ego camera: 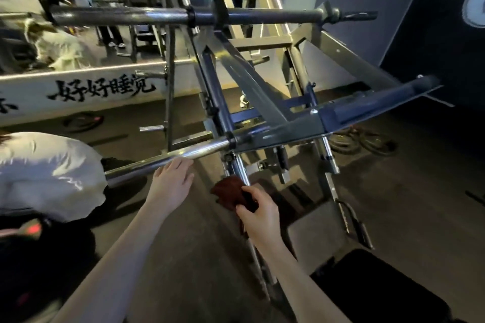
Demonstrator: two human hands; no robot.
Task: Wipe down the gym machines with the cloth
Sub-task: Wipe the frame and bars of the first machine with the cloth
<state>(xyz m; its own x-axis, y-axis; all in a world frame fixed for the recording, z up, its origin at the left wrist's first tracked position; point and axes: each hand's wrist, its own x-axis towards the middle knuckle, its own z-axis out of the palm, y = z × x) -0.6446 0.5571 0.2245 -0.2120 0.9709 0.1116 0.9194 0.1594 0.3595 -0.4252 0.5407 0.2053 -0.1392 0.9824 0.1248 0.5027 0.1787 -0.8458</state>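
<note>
From my remote station, a gym clean-up in mid-course: my right hand (258, 214) curls its fingers and thumb round a bunched dark red cloth (227, 191), holding it against the lower end of a chrome guide rod (242, 173) at the near foot of the plate-loaded machine (262, 102); my left hand (170, 179), just to the left, lies with fingers nearly straight against the long chrome bar (168, 158), steadying rather than gripping, and holds nothing; by my reading the wipe is under way on this one rod, with the sloping grey frame, the dark upper bar (131, 17) at the far side and the black pad (367, 283) at near right all left to do, though the metal shines everywhere and I cannot tell which parts the cloth has already covered; no bucket, bottle or other container shows, only coiled cables (362, 139) on the floor to the right and a lettered white banner (105, 89) at far left.
</note>
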